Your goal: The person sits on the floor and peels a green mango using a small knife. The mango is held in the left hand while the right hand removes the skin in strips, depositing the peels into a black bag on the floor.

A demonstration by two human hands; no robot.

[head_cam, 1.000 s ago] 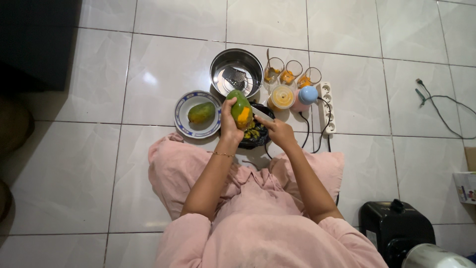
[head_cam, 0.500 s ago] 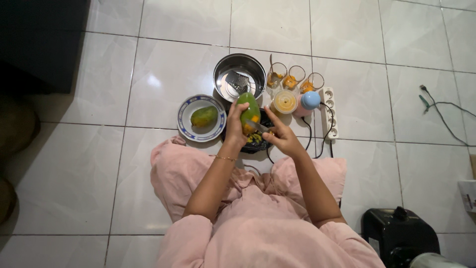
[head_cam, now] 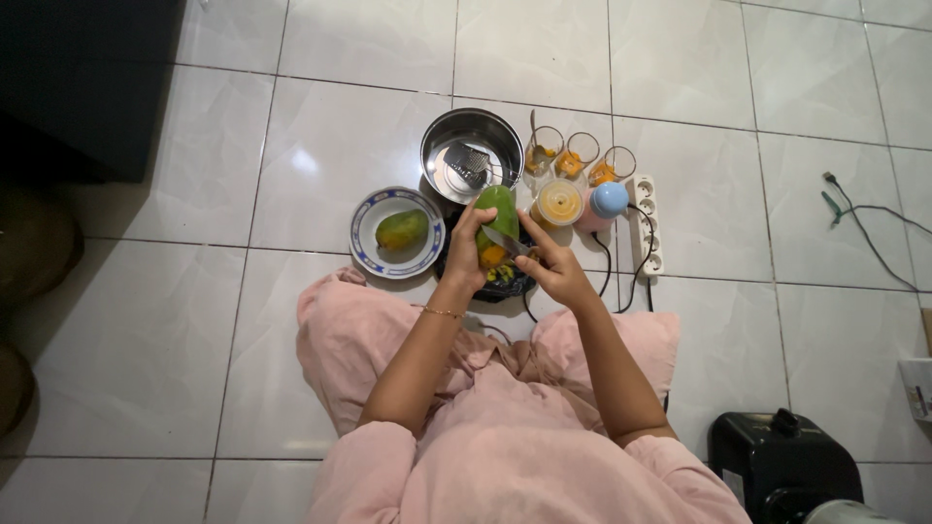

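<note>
Since the earlier frames the small steel-bladed knife has come down from the fruit's upper flank to its lower half, and the right hand has drawn in closer to the left hand, while the camera view has drifted only slightly. That left hand wraps its fingers around the green-skinned mango with a patch of bare orange flesh, holding it upright over the dark bowl of peelings (long axis pointing away from the body, toward the round steel basin). Fingers of the right hand are pinched shut on the knife, blade slanting up-left against the peeled orange patch, so the fruit lies just left of those fingers. A second whole green mango rests on the blue-rimmed white plate, nearer the left hand
</note>
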